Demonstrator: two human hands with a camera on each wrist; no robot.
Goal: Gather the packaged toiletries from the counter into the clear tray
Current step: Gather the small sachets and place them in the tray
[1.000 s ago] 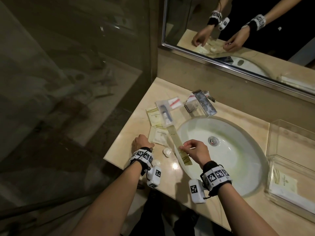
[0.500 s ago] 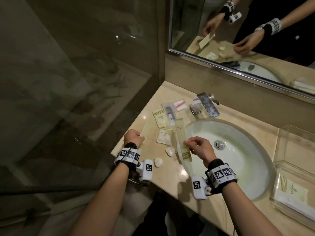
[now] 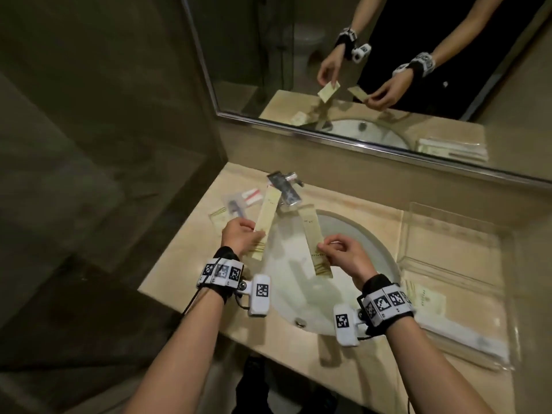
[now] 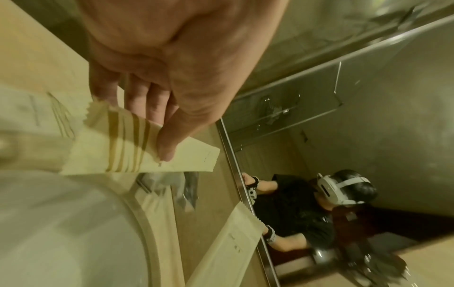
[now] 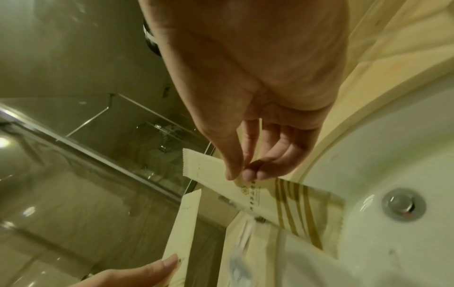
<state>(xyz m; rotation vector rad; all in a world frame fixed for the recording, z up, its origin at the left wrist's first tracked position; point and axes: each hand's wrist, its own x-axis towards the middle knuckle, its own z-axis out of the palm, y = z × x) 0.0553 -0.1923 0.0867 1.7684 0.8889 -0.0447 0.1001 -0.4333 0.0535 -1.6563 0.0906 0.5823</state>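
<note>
Item one: long cream packet (image 3: 266, 219), gold stripes at its near end, pinched between the thumb and fingers of my left hand (image 3: 240, 236); held up off the counter (image 3: 191, 249), at the left edge of the sink (image 3: 334, 273), its far end towards the faucet (image 3: 283, 191).

Item two: second long cream packet (image 3: 313, 243), same stripes, pinched at its edge by the thumb and fingertips of my right hand (image 3: 343, 258); held over the basin, apart from the first packet.

Item three: clear tray (image 3: 454, 282), on the counter right of the sink, well apart from both hands. Flat packets (image 3: 430, 303) lie inside, cream and white; how many I cannot tell.

Item four: packaged toiletries on the counter behind my left hand: a clear sachet (image 3: 236, 204) with a dark item inside, a small pack with red marking (image 3: 251, 195) just beside it, a cream square packet (image 3: 219, 218) partly hidden by my hand.

Item five: mirror (image 3: 358, 70) above the backsplash, reflecting both hands and both packets.

Item six: banded cameras on both wrists.
</note>
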